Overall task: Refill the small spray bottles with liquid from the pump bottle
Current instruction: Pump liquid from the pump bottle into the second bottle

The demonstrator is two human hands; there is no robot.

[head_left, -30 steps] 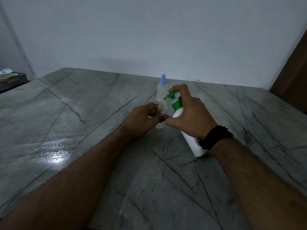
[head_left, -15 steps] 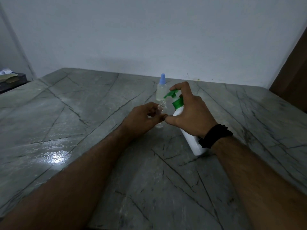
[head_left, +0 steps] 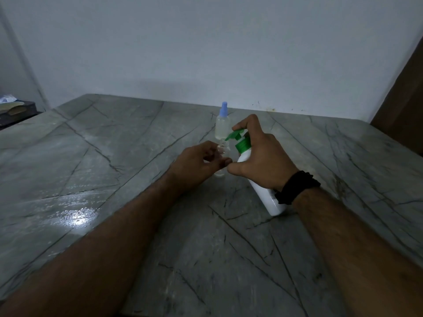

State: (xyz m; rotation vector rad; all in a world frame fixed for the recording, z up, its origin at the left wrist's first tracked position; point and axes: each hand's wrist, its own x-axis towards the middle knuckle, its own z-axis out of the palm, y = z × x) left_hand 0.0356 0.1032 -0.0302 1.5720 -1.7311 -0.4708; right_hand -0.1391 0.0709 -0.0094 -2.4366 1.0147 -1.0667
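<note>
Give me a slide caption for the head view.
Right hand aims pump bottle nozzle into open small bottle held by left hand.

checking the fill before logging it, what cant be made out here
Head view only:
- Liquid level in the open bottle: left hand covers its body.
- Pump bottle middle: behind the right hand.
- Any flow from the nozzle: too small.
- Box contents: cut by the left edge.

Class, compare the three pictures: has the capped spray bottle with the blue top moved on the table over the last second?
No. The blue-capped spray bottle stands at the same spot against the table's dark veins in all three pictures.
</note>
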